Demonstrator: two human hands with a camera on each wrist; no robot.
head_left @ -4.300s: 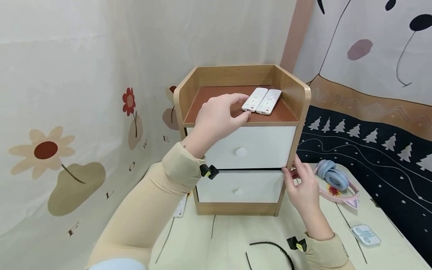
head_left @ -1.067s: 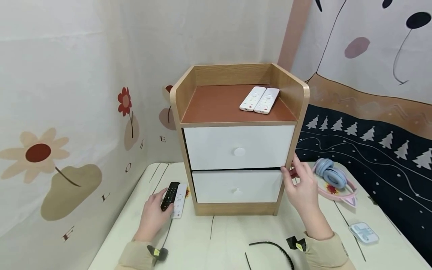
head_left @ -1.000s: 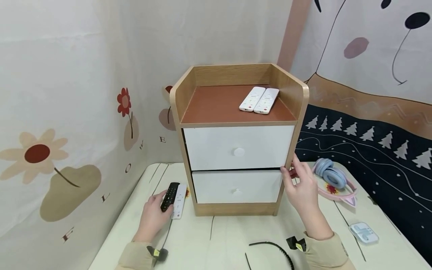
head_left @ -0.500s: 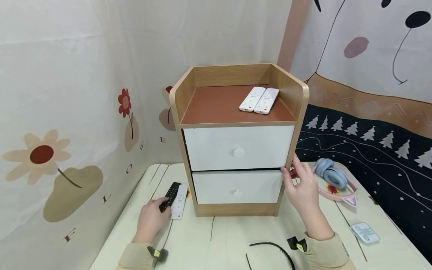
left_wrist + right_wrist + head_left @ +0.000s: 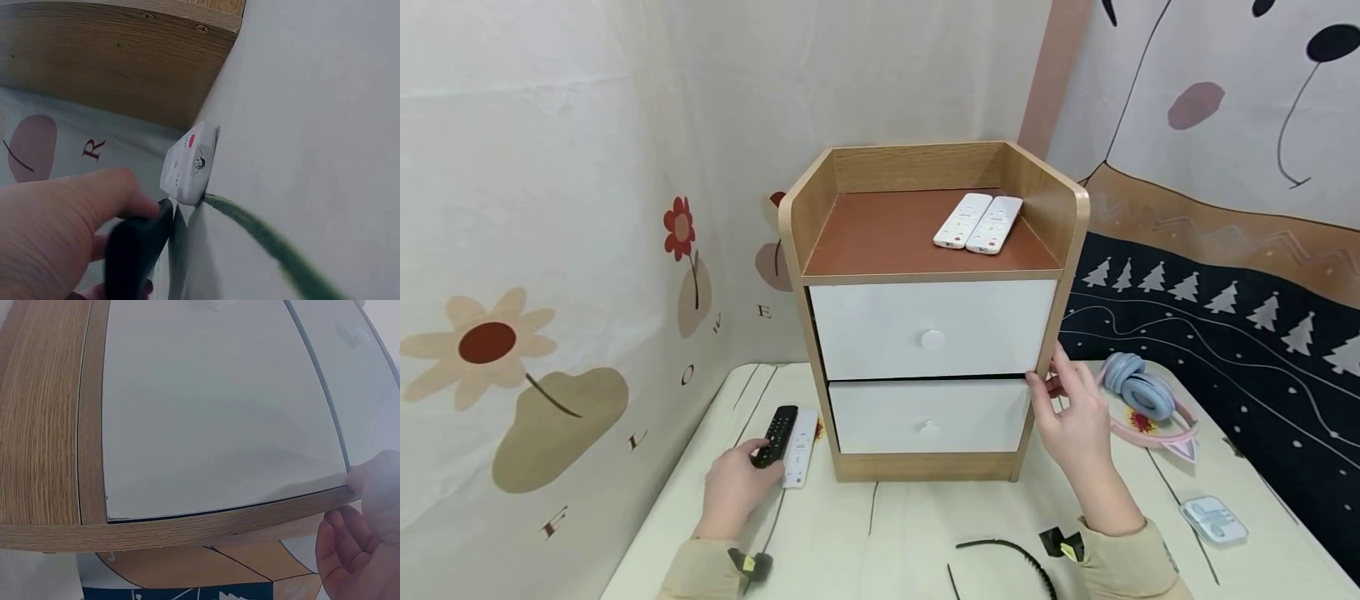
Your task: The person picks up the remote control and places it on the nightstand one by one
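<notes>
On the table at left, my left hand (image 5: 737, 487) pinches the near end of a black remote control (image 5: 777, 433) between thumb and fingers. A white remote control (image 5: 801, 448) lies right beside it, close to the cabinet's foot. In the left wrist view the black remote (image 5: 134, 250) is dark and partly covered by the fingers. My right hand (image 5: 1073, 412) grips the right side edge of a small two-drawer cabinet (image 5: 925, 467), thumb at the front and fingers along the side. Two white remote controls (image 5: 962, 221) lie side by side on the cabinet's brown top shelf (image 5: 872, 233).
Pale blue and pink headphones (image 5: 1138, 392) lie right of the cabinet. A clear case with light-blue earphones (image 5: 1213, 520) sits nearer on the right. A black toothed headband (image 5: 1011, 547) lies in front. Patterned cloth walls (image 5: 587, 250) stand behind and at the left.
My left hand has come down from the white remotes on the shelf to the black remote at left. Lately it has shifted slightly toward that remote's near end. My right hand stays put.
</notes>
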